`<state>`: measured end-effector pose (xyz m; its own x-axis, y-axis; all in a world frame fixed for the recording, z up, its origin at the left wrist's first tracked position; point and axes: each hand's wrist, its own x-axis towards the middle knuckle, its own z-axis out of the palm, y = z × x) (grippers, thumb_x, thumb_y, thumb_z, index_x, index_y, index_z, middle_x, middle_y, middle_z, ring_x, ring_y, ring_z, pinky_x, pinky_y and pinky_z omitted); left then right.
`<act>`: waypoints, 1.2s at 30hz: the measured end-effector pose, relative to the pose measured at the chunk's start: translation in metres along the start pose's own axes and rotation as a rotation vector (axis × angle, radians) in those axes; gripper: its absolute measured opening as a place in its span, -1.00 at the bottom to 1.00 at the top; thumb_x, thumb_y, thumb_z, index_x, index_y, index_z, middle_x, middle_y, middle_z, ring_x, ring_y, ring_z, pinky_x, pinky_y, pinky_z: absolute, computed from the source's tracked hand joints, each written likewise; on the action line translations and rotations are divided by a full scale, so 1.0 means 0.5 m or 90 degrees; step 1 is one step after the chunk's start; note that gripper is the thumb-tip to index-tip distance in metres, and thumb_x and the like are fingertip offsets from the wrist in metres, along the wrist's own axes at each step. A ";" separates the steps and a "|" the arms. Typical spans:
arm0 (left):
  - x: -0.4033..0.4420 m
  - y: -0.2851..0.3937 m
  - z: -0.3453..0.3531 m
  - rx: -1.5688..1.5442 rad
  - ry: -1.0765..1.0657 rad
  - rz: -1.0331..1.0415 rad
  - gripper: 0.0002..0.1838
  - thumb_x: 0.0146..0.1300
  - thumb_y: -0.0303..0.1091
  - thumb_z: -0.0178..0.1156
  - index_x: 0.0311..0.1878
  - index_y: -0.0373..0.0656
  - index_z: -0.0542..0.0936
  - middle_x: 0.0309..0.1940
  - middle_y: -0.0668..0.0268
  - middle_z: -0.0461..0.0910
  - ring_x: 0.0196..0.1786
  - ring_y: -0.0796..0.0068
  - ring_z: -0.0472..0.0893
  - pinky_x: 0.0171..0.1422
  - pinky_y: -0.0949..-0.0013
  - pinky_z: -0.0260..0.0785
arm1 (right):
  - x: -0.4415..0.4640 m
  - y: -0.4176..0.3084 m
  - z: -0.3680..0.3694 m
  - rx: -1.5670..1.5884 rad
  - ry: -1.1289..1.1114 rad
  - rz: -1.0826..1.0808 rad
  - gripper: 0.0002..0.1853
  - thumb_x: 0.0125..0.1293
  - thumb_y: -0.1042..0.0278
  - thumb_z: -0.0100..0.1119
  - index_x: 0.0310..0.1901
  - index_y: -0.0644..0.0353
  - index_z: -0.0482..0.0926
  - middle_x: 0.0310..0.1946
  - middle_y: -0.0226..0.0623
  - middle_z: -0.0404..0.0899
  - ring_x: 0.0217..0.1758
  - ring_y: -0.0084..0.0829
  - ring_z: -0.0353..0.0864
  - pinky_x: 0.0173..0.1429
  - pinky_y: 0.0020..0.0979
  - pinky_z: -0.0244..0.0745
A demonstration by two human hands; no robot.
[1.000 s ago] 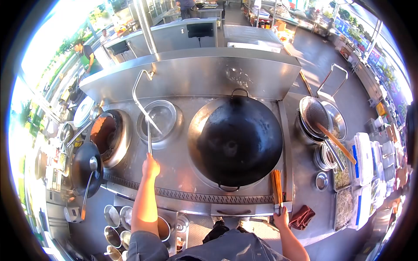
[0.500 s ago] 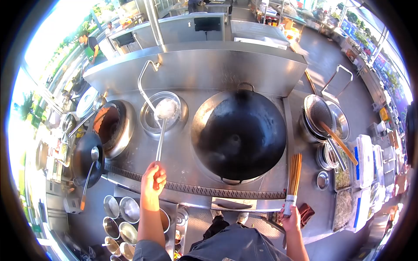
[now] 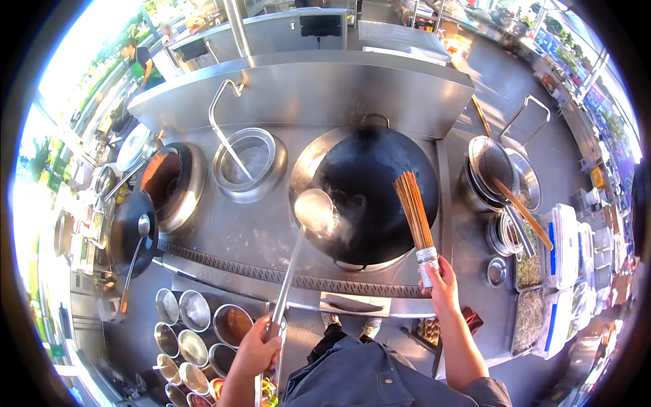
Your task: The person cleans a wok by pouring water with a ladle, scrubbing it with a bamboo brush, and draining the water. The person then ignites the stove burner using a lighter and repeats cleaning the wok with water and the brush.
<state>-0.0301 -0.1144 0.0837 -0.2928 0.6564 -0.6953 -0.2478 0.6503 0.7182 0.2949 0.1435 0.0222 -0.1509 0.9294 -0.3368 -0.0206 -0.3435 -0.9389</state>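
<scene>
My left hand [image 3: 261, 346] is closed round the handle of a long metal ladle [image 3: 314, 210]. The ladle's bowl is over the left rim of a large dark wok [image 3: 380, 183], and liquid with some steam spills from it into the wok. In my right hand [image 3: 441, 281] is a bamboo wok brush [image 3: 415, 210], gripped at its wrapped base. Its bristles point up over the wok's right side. Left of the wok stands a round metal pot of water [image 3: 249, 163] with a curved faucet [image 3: 218, 112] reaching into it.
A smaller wok [image 3: 132, 234] with a second ladle lies at the left by a burner ring [image 3: 173, 183]. Several seasoning pots [image 3: 193, 346] stand at lower left. Strainers [image 3: 494, 166] and lidded containers [image 3: 561, 247] are on the right. A person [image 3: 142, 68] stands far left.
My left hand has brought the ladle from the water pot to the wok and tipped it. My right hand has raised the brush up and left, over the wok.
</scene>
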 end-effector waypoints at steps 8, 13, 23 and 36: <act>0.240 -0.036 -0.125 0.404 0.356 0.402 -0.39 0.28 -0.46 0.15 0.39 -0.26 0.22 -0.15 -0.07 0.60 -0.11 -0.02 0.64 0.01 0.20 0.47 | -0.030 0.023 0.003 0.028 0.033 0.046 -0.54 0.38 0.30 0.17 0.25 0.23 0.37 -0.30 -0.36 0.57 -0.49 -0.62 0.52 -0.51 -0.60 0.39; 0.497 0.109 -0.248 0.539 0.447 0.175 -0.47 0.24 -0.42 0.06 0.30 -0.24 0.29 -0.10 -0.25 0.58 0.03 -0.28 0.55 0.11 -0.05 0.41 | -0.071 0.045 -0.008 0.027 0.058 0.039 -0.64 0.42 0.23 0.13 0.13 0.22 0.38 -0.36 -0.29 0.55 -0.53 -0.59 0.50 -0.56 -0.61 0.37; 0.578 0.154 -0.261 -0.532 0.008 0.137 -0.89 0.35 -0.36 0.09 -0.12 -0.13 0.46 -0.46 0.26 0.46 -0.64 0.58 0.38 -0.65 0.53 0.17 | -0.103 0.052 0.005 0.032 0.111 0.075 -0.60 0.41 0.27 0.13 0.21 0.21 0.38 -0.34 -0.32 0.55 -0.52 -0.60 0.49 -0.55 -0.60 0.35; 0.151 0.137 -0.107 -0.456 -0.172 0.100 -0.64 0.36 -0.29 0.11 0.17 -0.10 0.36 -0.41 0.24 0.46 -0.66 0.58 0.37 -0.71 0.54 0.18 | 0.036 0.027 0.073 -0.151 0.001 0.059 -0.49 0.37 0.24 0.18 0.29 0.21 0.34 -0.27 -0.35 0.58 -0.53 -0.60 0.52 -0.55 -0.57 0.38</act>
<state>-0.1184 -0.0405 0.0820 -0.1617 0.8501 -0.5012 -0.7848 0.1971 0.5875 0.2556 0.1506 0.0059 -0.1391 0.8959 -0.4220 0.2262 -0.3861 -0.8943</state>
